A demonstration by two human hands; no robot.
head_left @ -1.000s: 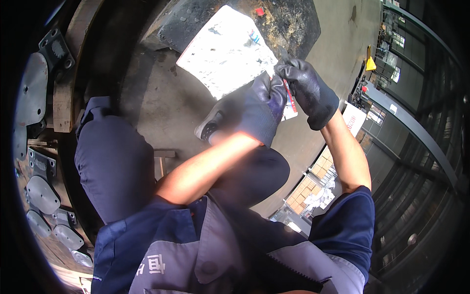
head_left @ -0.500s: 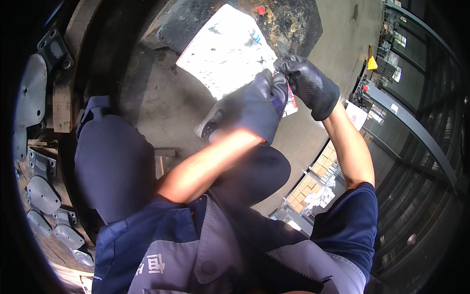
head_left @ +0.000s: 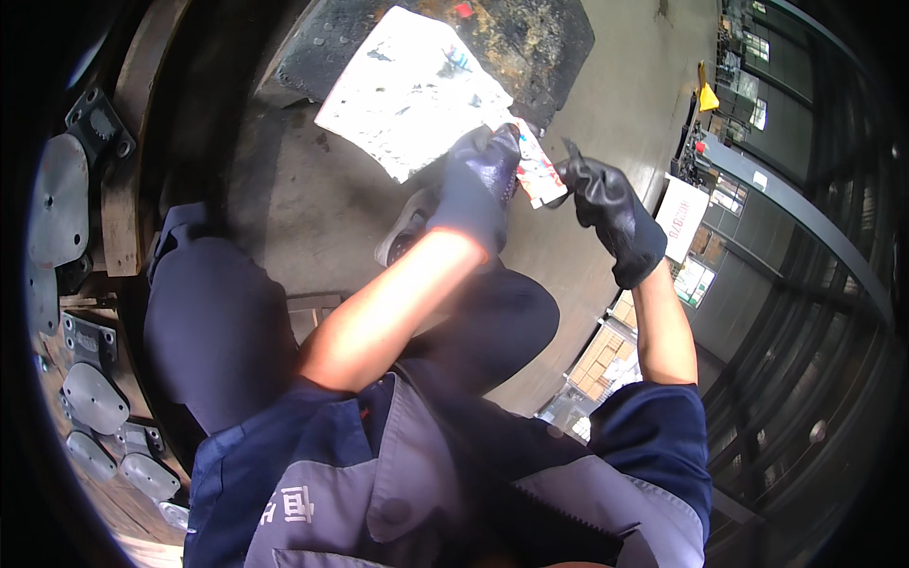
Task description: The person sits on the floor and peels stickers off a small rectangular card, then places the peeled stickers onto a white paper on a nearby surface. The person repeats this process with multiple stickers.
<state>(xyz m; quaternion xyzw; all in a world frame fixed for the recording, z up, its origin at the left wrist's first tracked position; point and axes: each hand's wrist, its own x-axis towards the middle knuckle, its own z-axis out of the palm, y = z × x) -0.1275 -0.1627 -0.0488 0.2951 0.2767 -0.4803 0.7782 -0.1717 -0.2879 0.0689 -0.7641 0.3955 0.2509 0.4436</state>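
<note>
A bright white sheet (head_left: pixel 407 95), perhaps a flattened bag, has dark smudges and a red-and-blue printed edge. Its far part lies over a dark, stained block. My left hand (head_left: pixel 483 170), in a dark glove, is closed on its near right edge, and the printed strip sticks out past the fingers. My right hand (head_left: pixel 601 194), in a black glove, is just right of the strip's end with fingers curled. A thin dark point rises from its fingertips; whether it is a tool or glove material cannot be made out.
The dark block (head_left: pixel 540 57) stands on the grey floor ahead, a small red piece (head_left: pixel 463 10) on it. Metal plates with brackets (head_left: pixel 62 199) lie along wooden beams (head_left: pixel 123 208) at left. My shoe (head_left: pixel 402 232) is below the sheet. Stacked cartons (head_left: pixel 601 360) stand at right.
My right hand has moved away from my left, rightward and nearer to me. My left hand still grips the sheet, and its printed strip now shows between the hands.
</note>
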